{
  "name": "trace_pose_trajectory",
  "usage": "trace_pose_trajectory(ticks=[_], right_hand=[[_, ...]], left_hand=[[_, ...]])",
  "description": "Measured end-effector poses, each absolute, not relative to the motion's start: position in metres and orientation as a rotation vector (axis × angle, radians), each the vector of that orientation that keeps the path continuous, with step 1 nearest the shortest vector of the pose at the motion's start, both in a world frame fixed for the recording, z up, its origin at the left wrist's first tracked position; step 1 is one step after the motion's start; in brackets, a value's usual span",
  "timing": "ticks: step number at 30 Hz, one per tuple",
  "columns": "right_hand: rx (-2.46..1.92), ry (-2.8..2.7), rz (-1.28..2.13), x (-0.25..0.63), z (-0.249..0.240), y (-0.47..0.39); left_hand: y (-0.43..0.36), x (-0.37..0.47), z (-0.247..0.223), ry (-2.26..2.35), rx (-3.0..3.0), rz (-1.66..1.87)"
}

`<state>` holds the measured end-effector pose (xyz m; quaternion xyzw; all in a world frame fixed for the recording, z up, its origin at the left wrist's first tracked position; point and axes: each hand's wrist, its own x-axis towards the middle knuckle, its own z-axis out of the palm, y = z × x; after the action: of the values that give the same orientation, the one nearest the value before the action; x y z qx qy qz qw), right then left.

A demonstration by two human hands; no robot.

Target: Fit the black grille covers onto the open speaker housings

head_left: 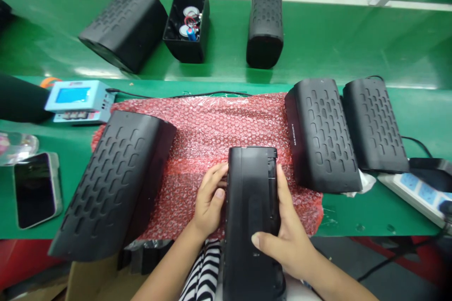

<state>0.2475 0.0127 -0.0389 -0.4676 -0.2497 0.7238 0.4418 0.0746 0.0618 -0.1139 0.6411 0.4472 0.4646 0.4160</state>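
Observation:
A long black speaker stands out from the bench's front edge towards me, its far end over the red bubble wrap. My left hand grips its left side, fingers bent against the casing. On the opposite side my right hand is wrapped round it, thumb across the top face. A slotted strip runs along the casing's right edge near my right fingers. To the left lies another black speaker with oval dimples, and to the right are a similar speaker and a smaller speaker.
A blue tester with a screen sits left, its cable running behind the wrap. A phone lies at far left, a power strip at right. On the shelf behind are an open housing with wires and two speakers.

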Motion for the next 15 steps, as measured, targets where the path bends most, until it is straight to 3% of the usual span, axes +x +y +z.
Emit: trace_pose_trajectory(ticks=[15], right_hand=[[-1.14, -0.591, 1.811, 0.2485, -0.0386, 0.0115]], left_hand=[[0.0612, 0.0713, -0.1146, 1.112, 1.554, 1.138]])
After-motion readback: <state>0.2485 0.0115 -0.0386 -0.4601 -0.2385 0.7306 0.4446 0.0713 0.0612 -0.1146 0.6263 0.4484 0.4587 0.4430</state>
